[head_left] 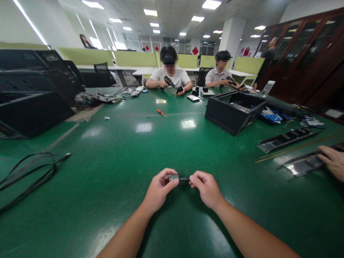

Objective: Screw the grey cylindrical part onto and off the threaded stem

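Near the middle of the green table (120, 143), my left hand (162, 186) pinches a small silver cylinder (173, 177) between thumb and fingers. A thin dark shaft (184, 178) extends from the cylinder toward the right. Its far end is between the thumb and fingers of my right hand (204, 185), which hide the tip. Both hands are closed and sit just above the tabletop, a short gap apart.
An orange screwdriver (160, 112) lies farther back. Black cables (40, 165) are at the left, a black case (228, 111) at the right. Another person's hand (333, 161) touches a metal rail at the right edge. Two people sit opposite with power drills.
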The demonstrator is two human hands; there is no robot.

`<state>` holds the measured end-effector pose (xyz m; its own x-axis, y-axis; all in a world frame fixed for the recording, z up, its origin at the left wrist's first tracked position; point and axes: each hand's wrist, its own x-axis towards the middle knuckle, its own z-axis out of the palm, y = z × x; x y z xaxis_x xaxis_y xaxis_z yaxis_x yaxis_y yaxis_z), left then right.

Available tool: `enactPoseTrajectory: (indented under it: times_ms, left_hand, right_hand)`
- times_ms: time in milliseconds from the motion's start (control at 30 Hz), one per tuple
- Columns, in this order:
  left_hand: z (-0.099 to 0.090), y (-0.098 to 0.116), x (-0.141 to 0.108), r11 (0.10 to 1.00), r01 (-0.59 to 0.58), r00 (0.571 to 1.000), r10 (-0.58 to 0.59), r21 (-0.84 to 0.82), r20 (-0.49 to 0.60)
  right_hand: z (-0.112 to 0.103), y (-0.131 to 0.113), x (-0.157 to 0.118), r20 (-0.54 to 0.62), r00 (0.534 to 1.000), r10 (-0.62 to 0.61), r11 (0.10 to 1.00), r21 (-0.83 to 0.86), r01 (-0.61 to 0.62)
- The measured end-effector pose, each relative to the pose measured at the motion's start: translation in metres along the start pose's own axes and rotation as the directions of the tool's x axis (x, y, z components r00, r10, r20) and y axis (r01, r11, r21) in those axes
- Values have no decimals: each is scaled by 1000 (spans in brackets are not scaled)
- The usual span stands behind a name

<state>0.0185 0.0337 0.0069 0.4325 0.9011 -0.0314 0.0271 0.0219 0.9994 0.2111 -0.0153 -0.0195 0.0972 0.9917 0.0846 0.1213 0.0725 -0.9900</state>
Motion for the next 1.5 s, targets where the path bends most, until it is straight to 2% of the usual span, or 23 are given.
enactPoseTrajectory:
  times_ms: [400,800,1500]
  left_hand:
    - [0,0,1,1000,2,1000,-2,2,-6]
    - [-3,-7,4,997,25,1000,-24,-72,10]
    - [-3,-7,3,997,34,999,-35,-75,-2]
  right_hand:
    - [-1,0,1,-15,999,29,1000,5,-29]
    - [-2,-2,2,-36,998,43,999,-1,-43]
    - [-2,0,3,-49,996,72,989,129,-65]
